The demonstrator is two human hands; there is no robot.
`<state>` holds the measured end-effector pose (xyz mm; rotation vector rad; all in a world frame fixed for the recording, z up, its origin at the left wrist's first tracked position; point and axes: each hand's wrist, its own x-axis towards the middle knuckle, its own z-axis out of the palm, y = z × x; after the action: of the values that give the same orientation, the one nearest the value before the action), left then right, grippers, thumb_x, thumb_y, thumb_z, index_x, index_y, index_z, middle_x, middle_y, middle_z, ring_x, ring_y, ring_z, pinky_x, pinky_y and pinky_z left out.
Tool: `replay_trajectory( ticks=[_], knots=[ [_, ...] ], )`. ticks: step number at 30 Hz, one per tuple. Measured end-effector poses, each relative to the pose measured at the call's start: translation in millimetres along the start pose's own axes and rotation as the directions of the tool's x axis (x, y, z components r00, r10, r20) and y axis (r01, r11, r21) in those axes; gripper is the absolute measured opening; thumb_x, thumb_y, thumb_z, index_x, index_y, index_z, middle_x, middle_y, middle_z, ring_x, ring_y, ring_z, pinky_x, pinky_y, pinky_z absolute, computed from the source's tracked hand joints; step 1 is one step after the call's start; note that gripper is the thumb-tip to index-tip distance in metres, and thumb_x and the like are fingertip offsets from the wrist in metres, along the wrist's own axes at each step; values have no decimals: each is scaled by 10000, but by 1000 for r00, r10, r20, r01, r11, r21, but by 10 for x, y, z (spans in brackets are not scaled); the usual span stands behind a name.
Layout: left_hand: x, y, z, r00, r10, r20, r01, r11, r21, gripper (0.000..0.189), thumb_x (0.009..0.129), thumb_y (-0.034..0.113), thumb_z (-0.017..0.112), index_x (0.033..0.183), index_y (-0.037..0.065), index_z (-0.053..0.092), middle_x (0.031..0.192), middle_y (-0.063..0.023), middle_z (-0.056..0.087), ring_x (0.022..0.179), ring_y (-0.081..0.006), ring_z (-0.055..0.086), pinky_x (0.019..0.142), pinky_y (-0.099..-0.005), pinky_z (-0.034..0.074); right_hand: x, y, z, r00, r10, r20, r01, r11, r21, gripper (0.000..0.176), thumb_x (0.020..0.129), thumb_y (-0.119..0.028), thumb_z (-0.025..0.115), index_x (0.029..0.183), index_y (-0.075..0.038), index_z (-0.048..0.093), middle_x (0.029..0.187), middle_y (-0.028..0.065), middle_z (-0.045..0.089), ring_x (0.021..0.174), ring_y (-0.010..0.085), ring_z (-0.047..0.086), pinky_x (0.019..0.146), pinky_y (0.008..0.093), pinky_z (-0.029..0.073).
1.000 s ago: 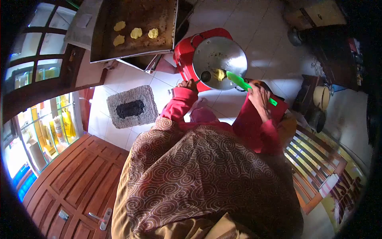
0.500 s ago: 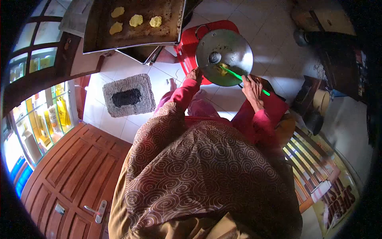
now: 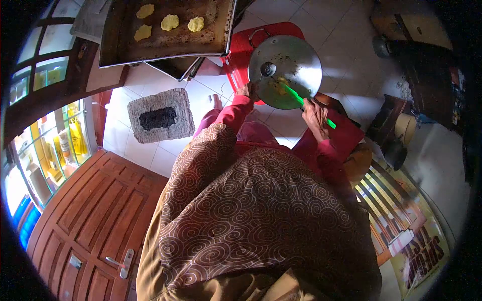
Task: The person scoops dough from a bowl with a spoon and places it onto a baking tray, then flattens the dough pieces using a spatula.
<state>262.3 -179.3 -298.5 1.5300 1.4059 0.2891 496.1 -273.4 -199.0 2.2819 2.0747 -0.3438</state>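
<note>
Watching from the head camera: I've got the metal bowl (image 3: 301,55) far in the scene, a bit right of center, sitting on a red stand (image 3: 241,52). Right hand (image 3: 316,116) is closed around the handle of the green spatula (image 3: 292,93); handle end pokes out toward the near right, blade runs into the bowl at the yellow dough (image 3: 279,86), on the near side of the bowl's floor. Left hand (image 3: 244,90) is at the bowl's near-left rim, fingers bunched; can't tell whether it grips the rim or the ladle's handle. Round head of the ladle (image 3: 267,69) is inside, left of center. Far left: baking tray (image 3: 211,40), four dough pieces (image 3: 169,22) on it, well apart from both hands. Gray mat (image 3: 183,118) on the floor left, wooden door (image 3: 100,200) near left.
</note>
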Motion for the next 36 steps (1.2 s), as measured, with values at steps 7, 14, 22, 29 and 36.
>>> replay_trajectory(
  ticks=[7, 14, 22, 29, 36],
  knots=[
    [-13, 35, -34, 997, -35, 68, 40, 997, -72, 396, 540, 244, 743, 877, 105, 588, 771, -118, 616, 722, -290, 599, 607, -370, 474, 43, -76, -67, 977, 132, 169, -152, 982, 112, 312, 628, -122, 548, 936, -74, 558, 774, 151, 587, 696, 343, 562, 600, 462, 415],
    [67, -95, 95, 986, 165, 3, -161, 957, 240, 352, 574, 277, 714, 846, 104, 573, 780, -116, 616, 726, -294, 596, 603, -383, 471, 29, 35, 376, 987, 160, 29, -146, 797, 587, 114, 645, -52, 526, 725, 13, 575, 669, 181, 569, 581, 305, 545, 546, 358, 407],
    [4, 94, -8, 989, 111, 95, -134, 948, 287, 162, 733, 224, 564, 800, 80, 533, 644, -102, 608, 554, -233, 602, 491, -346, 469, 143, -131, -111, 978, 203, 54, -209, 966, 155, 244, 707, -136, 543, 943, -78, 566, 722, 169, 572, 694, 303, 561, 608, 410, 399],
    [17, -164, 191, 997, 65, -38, -64, 998, 6, 142, 774, 195, 523, 791, 55, 527, 636, -113, 610, 571, -218, 615, 513, -332, 485, 178, -206, 25, 976, 161, 144, -155, 987, -51, 334, 696, -176, 532, 1024, -115, 555, 779, 150, 589, 724, 302, 562, 621, 445, 403],
    [28, -124, 140, 994, 100, -48, -88, 972, 218, 139, 741, 187, 559, 796, 64, 527, 695, -97, 617, 586, -234, 613, 519, -344, 486, 131, -152, 458, 982, 179, -60, -120, 838, 532, 268, 651, -61, 530, 915, -42, 574, 832, 164, 586, 793, 311, 548, 696, 389, 415]
  ],
)
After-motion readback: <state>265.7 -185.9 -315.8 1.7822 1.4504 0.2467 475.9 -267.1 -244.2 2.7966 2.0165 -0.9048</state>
